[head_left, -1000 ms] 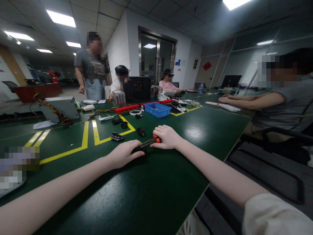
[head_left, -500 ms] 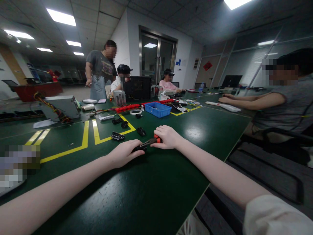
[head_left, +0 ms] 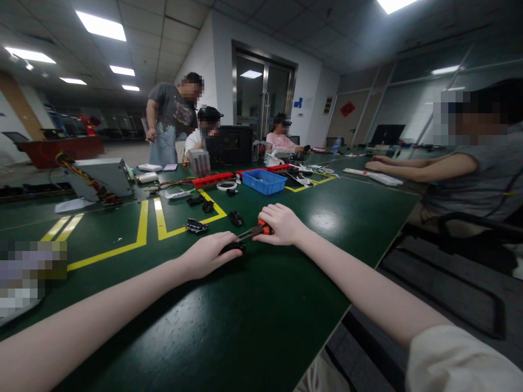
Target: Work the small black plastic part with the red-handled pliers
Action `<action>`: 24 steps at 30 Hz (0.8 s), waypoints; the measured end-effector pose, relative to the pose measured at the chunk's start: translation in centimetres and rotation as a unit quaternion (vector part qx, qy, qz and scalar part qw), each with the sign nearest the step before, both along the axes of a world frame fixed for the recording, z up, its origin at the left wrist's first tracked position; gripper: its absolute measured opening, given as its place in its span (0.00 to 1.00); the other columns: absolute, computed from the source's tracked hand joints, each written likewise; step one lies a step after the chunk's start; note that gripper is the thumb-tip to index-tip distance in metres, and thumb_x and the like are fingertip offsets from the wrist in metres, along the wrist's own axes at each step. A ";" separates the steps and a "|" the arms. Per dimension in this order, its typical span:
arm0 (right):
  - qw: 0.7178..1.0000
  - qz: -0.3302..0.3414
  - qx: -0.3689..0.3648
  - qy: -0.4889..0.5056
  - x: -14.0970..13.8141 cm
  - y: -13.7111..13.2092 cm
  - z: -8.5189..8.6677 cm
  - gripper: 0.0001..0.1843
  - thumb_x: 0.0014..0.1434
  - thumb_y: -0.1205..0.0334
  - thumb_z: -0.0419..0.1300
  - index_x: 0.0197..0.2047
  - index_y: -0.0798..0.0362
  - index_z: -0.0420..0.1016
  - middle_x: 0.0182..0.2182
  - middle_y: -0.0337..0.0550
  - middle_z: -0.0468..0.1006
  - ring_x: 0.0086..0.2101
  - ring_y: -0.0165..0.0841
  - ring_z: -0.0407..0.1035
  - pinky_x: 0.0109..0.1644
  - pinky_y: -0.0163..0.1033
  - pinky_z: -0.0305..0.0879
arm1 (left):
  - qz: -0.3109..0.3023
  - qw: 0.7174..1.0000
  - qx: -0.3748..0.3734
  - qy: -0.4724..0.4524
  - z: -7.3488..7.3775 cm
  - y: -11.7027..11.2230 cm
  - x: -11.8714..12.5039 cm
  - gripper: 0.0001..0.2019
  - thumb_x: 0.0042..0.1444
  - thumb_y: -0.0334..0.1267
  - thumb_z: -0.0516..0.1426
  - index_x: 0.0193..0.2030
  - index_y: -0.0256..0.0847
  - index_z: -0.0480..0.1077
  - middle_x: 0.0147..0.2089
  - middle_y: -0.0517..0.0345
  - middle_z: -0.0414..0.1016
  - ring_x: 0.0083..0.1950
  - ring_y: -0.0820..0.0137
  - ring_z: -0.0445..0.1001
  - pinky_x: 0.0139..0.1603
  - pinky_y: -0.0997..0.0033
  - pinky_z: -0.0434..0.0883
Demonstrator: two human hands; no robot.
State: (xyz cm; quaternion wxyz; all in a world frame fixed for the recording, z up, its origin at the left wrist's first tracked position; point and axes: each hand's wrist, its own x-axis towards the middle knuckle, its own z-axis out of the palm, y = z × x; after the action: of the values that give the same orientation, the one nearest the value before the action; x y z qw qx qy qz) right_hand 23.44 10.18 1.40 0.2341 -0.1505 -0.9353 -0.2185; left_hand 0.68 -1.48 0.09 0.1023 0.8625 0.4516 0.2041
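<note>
1 pr dark, orange-handled pliers [head_left: 248, 234] — clasped in R hand [head_left: 283, 224], L hand [head_left: 212, 252] pinching blk part [head_left: 238, 246].

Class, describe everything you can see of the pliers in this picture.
The pliers have orange-red and black handles, plastic or rubber by their look, and a slim, dark, metal-looking head. The right hand grips the handles above the green table. The head points towards the left hand and seems to meet the black part held there.
</note>
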 end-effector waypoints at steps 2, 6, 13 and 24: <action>1.000 0.001 0.001 -0.007 0.0 0.0 0.0 0.26 0.59 0.37 0.50 0.33 0.56 0.67 0.31 0.46 0.69 0.32 0.35 0.60 0.36 0.39 0.48 | -0.001 1.000 -0.003 -0.001 0.0 0.0 0.0 0.11 0.65 0.44 0.49 0.40 0.40 0.64 0.40 0.55 0.70 0.40 0.65 0.69 0.40 0.68 0.65; 1.000 -0.004 -0.003 -0.022 0.0 -0.2 -0.1 0.27 0.59 0.37 0.50 0.32 0.56 0.66 0.29 0.45 0.69 0.31 0.34 0.60 0.35 0.38 0.48 | 0.003 1.000 -0.008 -0.001 0.0 0.0 -0.1 0.11 0.65 0.45 0.49 0.39 0.40 0.65 0.39 0.55 0.70 0.38 0.66 0.69 0.39 0.69 0.65; 1.000 -0.011 -0.013 -0.023 -0.1 -0.1 -0.2 0.27 0.59 0.37 0.51 0.30 0.55 0.66 0.29 0.44 0.69 0.30 0.33 0.60 0.35 0.38 0.48 | 0.002 1.000 -0.004 0.000 0.0 0.1 -0.1 0.12 0.66 0.45 0.47 0.37 0.40 0.64 0.37 0.56 0.69 0.37 0.66 0.69 0.37 0.69 0.64; 0.999 0.002 -0.016 -0.047 -0.1 -0.2 -0.1 0.28 0.58 0.36 0.51 0.32 0.56 0.67 0.31 0.46 0.69 0.31 0.34 0.60 0.36 0.38 0.47 | -0.001 1.000 -0.011 -0.015 -0.1 0.0 0.0 0.13 0.65 0.46 0.49 0.44 0.41 0.67 0.42 0.55 0.71 0.41 0.65 0.71 0.42 0.68 0.66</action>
State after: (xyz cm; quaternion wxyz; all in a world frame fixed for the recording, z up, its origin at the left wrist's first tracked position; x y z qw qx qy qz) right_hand 23.31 9.96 1.29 0.1882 -0.1418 -0.9490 -0.2096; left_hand 0.65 -1.47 0.00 0.1185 0.8587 0.4515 0.2117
